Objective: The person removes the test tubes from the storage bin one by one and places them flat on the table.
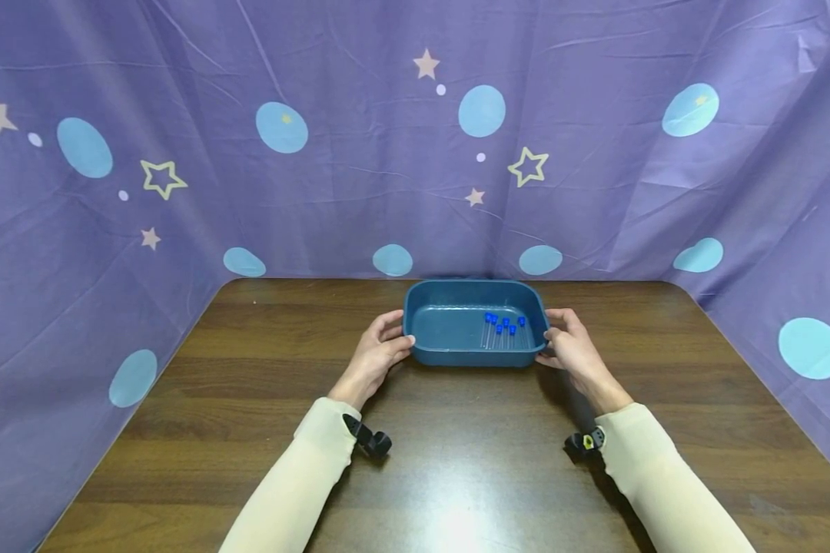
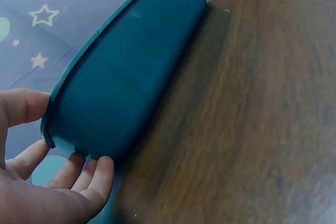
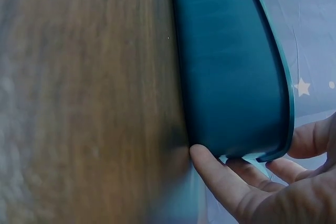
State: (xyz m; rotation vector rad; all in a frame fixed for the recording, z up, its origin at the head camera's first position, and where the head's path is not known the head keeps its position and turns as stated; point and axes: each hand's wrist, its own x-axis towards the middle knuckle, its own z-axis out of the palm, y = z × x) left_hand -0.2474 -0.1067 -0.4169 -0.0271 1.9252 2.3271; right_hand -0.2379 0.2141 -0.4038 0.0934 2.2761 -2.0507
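A dark teal plastic basin stands near the back edge of the table. Inside, toward its right, lie several thin clear tubes with blue caps. My left hand grips the basin's left end, thumb at the rim and the other fingers against the outer wall. At the opposite end, my right hand holds the basin in much the same way. Both wrist views show the basin's outer long wall, from the left and from the right; the tubes are hidden there.
A brown wooden table extends beneath the basin and both forearms. Close behind and along the sides hangs a purple curtain with stars and blue spots. Each wrist carries a black strapped device.
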